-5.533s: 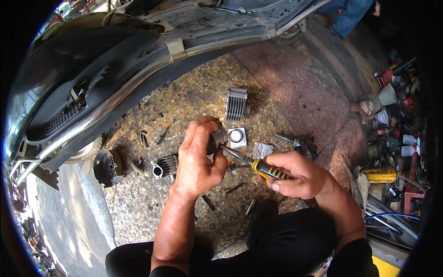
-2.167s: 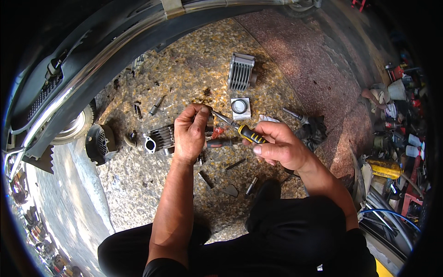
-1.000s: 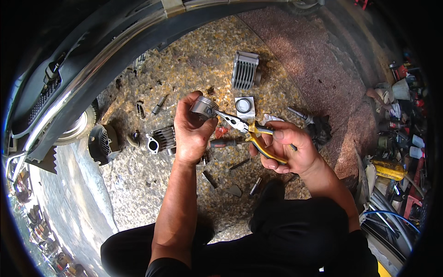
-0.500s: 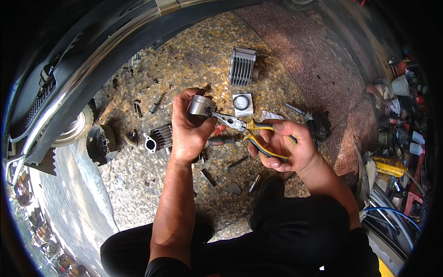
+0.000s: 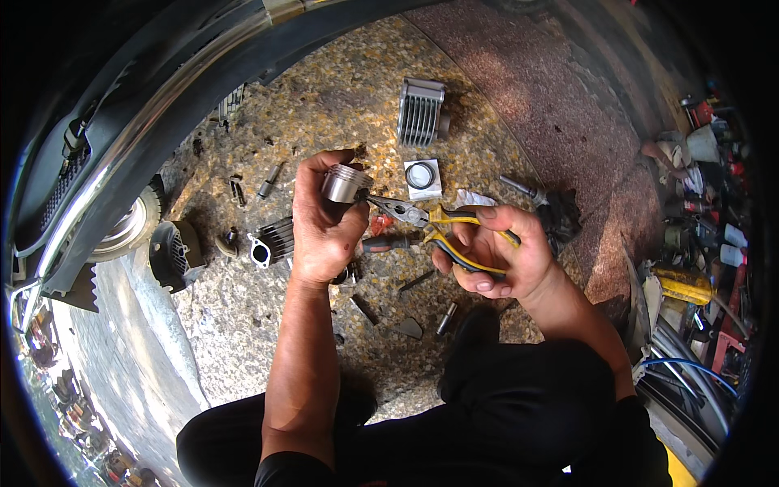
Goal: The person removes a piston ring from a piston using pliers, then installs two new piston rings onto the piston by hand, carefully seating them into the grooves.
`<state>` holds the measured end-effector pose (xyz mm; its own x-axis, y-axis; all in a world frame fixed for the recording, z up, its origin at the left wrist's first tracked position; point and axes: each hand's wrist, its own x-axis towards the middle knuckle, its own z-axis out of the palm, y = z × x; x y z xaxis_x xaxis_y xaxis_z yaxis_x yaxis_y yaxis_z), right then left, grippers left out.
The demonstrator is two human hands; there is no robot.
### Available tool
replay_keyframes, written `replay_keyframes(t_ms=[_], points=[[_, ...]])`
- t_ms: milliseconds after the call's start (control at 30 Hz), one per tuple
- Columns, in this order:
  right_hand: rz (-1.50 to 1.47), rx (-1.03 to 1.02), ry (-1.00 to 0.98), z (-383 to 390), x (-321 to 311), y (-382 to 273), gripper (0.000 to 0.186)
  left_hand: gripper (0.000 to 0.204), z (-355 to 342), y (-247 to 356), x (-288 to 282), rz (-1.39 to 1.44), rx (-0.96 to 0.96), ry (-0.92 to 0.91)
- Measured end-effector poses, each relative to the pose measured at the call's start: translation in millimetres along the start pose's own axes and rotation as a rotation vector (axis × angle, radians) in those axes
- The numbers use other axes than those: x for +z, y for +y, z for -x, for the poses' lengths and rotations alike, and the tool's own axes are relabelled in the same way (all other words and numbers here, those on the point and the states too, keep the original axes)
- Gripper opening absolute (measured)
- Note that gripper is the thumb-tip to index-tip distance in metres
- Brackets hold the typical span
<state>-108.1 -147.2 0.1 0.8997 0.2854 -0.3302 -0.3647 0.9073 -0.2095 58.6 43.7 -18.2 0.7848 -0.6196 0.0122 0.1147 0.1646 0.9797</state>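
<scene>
My left hand (image 5: 323,239) is closed around a silver piston (image 5: 343,183) with grooves near its top, holding it slightly tilted. My right hand (image 5: 523,260) grips needle-nose pliers (image 5: 406,211) with yellow-and-black handles spread apart; their tips touch the piston's lower right side, by a dark hole. Below and left of the piston lies a finned engine part (image 5: 284,237) with an oval flange. Above stands a finned silver cylinder (image 5: 419,111). A black ring (image 5: 419,174) lies on a white square piece just right of the piston. A screwdriver-like tool (image 5: 387,243) lies beneath the pliers.
A vehicle's panel and chrome rail (image 5: 114,166) arch over the upper left, with a wheel (image 5: 130,223). Small metal parts, a black slotted cover (image 5: 172,260) and a dark rag (image 5: 560,219) lie on the speckled floor (image 5: 243,357). Tools and clutter (image 5: 690,284) crowd the right edge.
The pliers' handles, together 5.5 seconds ago, are now spread. The piston has turned to show its side and grooves. Over the last second both hands have shifted slightly left.
</scene>
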Motion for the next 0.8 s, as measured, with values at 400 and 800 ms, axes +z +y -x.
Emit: replay_keyframes(t_ms=[400,800], points=[[0.349,-0.131,0.009,1.7,15.2,8.0,0.031,0.049,4.6,-7.1,6.7,-0.088,0.058,0.076],[0.866,-0.139,0.055,7.4,27.9,5.9,0.037,0.049,6.5,-2.3,20.1,-0.056,0.037,0.138]])
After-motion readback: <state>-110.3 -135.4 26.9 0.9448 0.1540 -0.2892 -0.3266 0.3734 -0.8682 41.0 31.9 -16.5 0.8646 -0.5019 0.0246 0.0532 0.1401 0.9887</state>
